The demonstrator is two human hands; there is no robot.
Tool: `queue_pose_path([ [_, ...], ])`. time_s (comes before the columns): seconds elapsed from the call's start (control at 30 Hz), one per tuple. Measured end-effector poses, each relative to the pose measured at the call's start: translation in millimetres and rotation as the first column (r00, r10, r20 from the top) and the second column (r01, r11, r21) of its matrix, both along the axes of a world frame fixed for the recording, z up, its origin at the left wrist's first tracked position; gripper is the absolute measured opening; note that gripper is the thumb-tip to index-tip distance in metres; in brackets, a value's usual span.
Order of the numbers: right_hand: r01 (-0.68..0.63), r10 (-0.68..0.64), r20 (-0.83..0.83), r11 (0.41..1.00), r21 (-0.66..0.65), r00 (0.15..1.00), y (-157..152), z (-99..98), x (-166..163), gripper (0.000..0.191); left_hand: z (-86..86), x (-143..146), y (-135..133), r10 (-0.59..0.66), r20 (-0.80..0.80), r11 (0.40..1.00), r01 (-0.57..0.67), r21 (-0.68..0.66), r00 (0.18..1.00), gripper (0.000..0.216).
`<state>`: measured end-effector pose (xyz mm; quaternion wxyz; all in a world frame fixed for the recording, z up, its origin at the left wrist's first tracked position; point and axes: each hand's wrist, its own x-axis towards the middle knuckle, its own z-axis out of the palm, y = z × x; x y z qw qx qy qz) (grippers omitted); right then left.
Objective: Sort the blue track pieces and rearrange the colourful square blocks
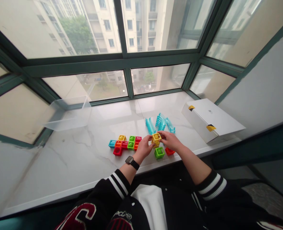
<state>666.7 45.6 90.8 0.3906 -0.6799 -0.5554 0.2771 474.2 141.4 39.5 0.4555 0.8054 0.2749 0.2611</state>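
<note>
1. The yellow cube [156, 138] is held just above the marble sill [83, 159]. It is pinched from 9 o'clock by the left hand [145, 147] and from 3 o'clock by the right hand [171, 140], and both hands are closed narrowly on it.
2. A green cube [159, 153] is seen at 6 o'clock of the yellow cube, with a red piece [169, 151] just beside it.
3. A joined cluster of coloured cubes [125, 144] lies at 9 o'clock, and blue track pieces [160, 123] lie at 12 o'clock.
4. The fingertips are judged best kept on opposite side faces, so that the cube is held level and its open faces stay visible.
5. The left wrist should be kept clear of the cluster, which could easily be nudged.
</note>
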Motion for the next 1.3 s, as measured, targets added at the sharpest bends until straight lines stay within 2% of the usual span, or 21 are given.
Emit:
queue_pose_path([
  [0.4, -0.011, 0.011, 0.045, 1.0, 0.007, 0.999, -0.5, -2.5, -0.3, 0.053, 0.4, -0.8, -3.3, 0.034, 0.005, 0.999, -0.034, 0.001, 0.999, 0.043],
  [0.57, -0.02, 0.018, 0.082, 1.0, 0.02, 0.996, -0.5, -5.0, 0.6, 0.055, 1.5, 1.8, -2.9, 0.053, 0.0, 0.994, -0.053, -0.09, 0.999, 0.04],
  [0.77, -0.015, 0.012, 0.1, 1.0, 0.027, 0.995, -0.8, -7.1, 1.0, 0.055, 1.6, 7.4, 0.3, 0.106, 0.023, 0.952, -0.095, -0.291, 0.994, 0.039],
  [1.0, -0.03, 0.026, 0.117, 0.999, 0.033, 0.993, -1.1, -8.4, 2.6, 0.055, 3.2, 8.0, -1.3, 0.101, 0.011, 0.956, -0.094, -0.28, 0.995, 0.041],
  [1.13, -0.035, 0.029, 0.136, 0.999, 0.036, 0.99, -1.3, -9.6, 3.2, 0.056, 13.5, -11.3, 1.8, 0.078, 0.031, 0.971, -0.069, -0.227, 0.996, 0.054],
  [1.3, -0.033, 0.027, 0.161, 0.999, 0.035, 0.987, -1.9, -10.1, 3.6, 0.057, 31.8, -73.2, 21.1, 0.128, 0.103, 0.987, -0.117, -0.11, 0.986, 0.043],
])
